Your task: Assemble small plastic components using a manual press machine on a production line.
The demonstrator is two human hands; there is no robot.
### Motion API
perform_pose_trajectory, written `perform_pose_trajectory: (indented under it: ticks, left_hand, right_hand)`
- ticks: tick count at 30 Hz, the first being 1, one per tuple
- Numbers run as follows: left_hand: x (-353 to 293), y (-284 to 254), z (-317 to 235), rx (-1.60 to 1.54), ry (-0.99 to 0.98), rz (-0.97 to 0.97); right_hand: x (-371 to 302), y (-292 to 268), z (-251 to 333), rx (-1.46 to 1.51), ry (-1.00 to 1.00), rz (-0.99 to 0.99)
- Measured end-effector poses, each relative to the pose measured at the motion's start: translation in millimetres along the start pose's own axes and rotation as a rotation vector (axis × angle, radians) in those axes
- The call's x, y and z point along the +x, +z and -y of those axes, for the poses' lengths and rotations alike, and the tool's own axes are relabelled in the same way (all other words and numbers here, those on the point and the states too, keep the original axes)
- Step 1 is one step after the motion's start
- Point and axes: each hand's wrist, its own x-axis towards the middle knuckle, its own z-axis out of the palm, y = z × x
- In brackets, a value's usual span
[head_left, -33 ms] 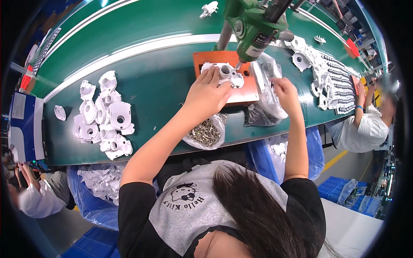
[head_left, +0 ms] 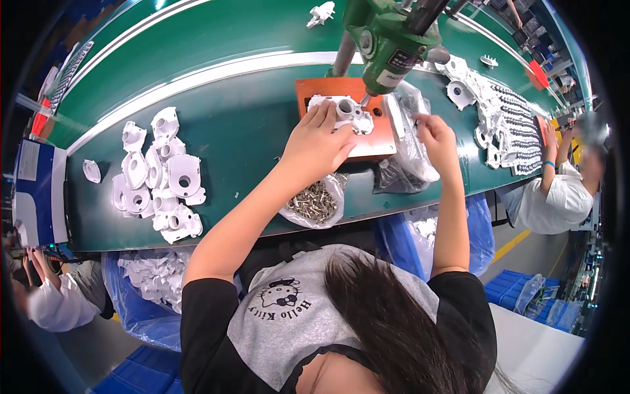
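My left hand (head_left: 315,141) grips a white plastic housing (head_left: 345,108) with round openings, holding it down on an orange fixture plate (head_left: 374,148). The tip of a green press head (head_left: 387,62) comes down right beside the housing. To the right of the plate, my right hand (head_left: 434,136) hovers over a clear plastic bag (head_left: 415,154), its fingers curled together. Whether anything small is pinched there cannot be made out. Close to my left wrist, an open bag of small metal pins or screws (head_left: 314,202) sits at the table's front edge.
More white housings (head_left: 161,174) lie in a pile on the left of the green table (head_left: 243,125). White parts (head_left: 489,115) and rows of small dark pieces (head_left: 522,128) cover the right end. Lined bins (head_left: 147,276) stand below the front edge. A co-worker (head_left: 554,190) works at the right.
The fingers of my right hand have shifted slightly. My left hand and the housing stay in place.
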Motion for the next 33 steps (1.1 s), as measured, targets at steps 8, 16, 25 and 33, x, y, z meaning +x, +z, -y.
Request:
perform_pose_trajectory:
  ticks: [8, 16, 25, 33]
  left_hand:
    - [0.8, -5.8, -0.3, -0.04, -0.02, 0.029]
    - [-1.2, -2.2, 6.6, -0.039, -0.02, 0.0]
    - [-2.8, -7.3, 19.7, -0.164, -0.091, 0.06]
    - [-5.6, -5.7, 18.8, -0.132, -0.095, 0.054]
  right_hand:
    - [17.8, 68.3, 50.2, -0.097, -0.26, -0.09]
    - [12.0, 74.2, 51.6, -0.421, -0.676, 0.039]
    - [3.5, 69.0, 59.6, 0.016, -0.226, 0.185]
    - [-75.0, 115.0, 85.0, -0.166, -0.67, 0.222]
